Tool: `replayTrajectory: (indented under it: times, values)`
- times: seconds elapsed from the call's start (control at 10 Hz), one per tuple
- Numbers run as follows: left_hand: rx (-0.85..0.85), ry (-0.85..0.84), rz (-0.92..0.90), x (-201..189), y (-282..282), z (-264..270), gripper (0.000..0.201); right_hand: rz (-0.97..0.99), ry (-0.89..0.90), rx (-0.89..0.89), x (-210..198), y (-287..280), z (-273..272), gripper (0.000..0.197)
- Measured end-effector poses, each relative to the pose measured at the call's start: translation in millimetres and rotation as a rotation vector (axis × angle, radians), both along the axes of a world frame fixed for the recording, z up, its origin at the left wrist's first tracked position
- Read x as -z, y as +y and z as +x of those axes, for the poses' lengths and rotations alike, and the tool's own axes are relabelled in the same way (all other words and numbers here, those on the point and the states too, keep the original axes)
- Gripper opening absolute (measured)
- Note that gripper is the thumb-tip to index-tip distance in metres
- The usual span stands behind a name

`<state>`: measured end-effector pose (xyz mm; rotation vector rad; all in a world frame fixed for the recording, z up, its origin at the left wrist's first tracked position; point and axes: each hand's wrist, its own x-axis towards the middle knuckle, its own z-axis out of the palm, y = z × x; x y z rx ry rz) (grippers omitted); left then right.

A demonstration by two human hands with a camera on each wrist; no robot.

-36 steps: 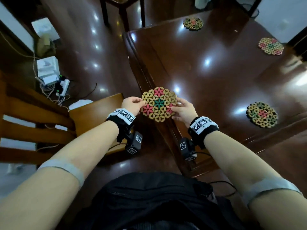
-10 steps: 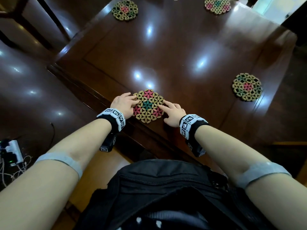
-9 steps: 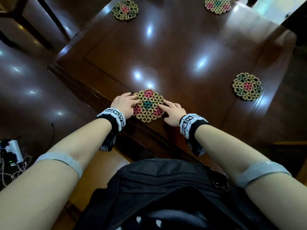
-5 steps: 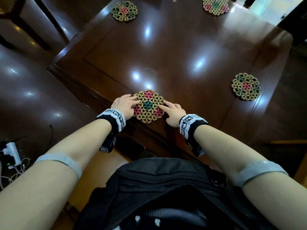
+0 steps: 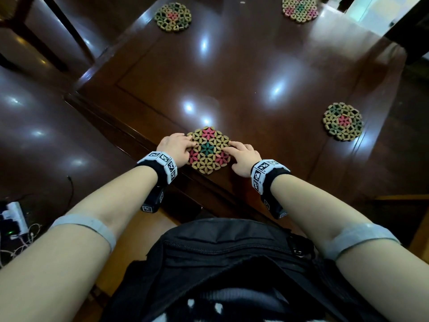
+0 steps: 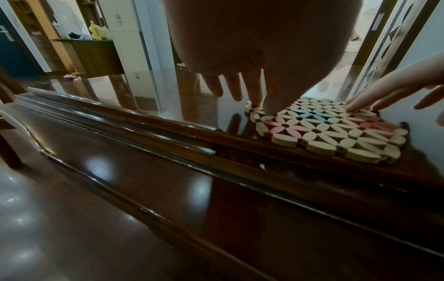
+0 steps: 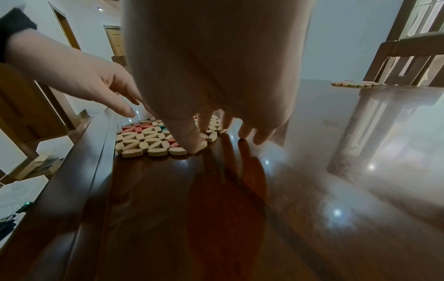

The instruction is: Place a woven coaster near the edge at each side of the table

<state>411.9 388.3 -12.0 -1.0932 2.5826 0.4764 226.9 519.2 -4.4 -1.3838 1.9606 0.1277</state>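
Note:
A woven coaster point(image 5: 208, 150) with pink and teal flower cells lies flat on the dark wooden table point(image 5: 243, 73), close to its near edge. My left hand point(image 5: 176, 145) touches the coaster's left side with straight fingertips point(image 6: 256, 100). My right hand point(image 5: 242, 154) touches its right side, thumb tip on the rim point(image 7: 192, 146). Neither hand curls round it. In the left wrist view the coaster point(image 6: 331, 131) sits just behind the table's raised rim. The right wrist view shows the coaster point(image 7: 153, 140) beneath both hands.
Three more woven coasters lie near other edges: far left point(image 5: 173, 17), far right point(image 5: 300, 8) and right side point(image 5: 343, 121). A chair point(image 5: 53, 31) stands past the far left corner. A power strip with cables point(image 5: 14, 219) lies on the floor at left.
Since 3.6 s ago the coaster came down from held over the table's corner to flat on the top. Over the last second the hands have stayed on it.

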Motion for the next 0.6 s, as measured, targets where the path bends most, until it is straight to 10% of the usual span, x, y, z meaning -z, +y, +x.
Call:
replayTrajectory:
  times: [0.6]
  values:
    - [-0.238, 0.254, 0.088, 6, -14, -19, 0.035, -0.271, 0.049, 0.018, -15, -20, -18, 0.045]
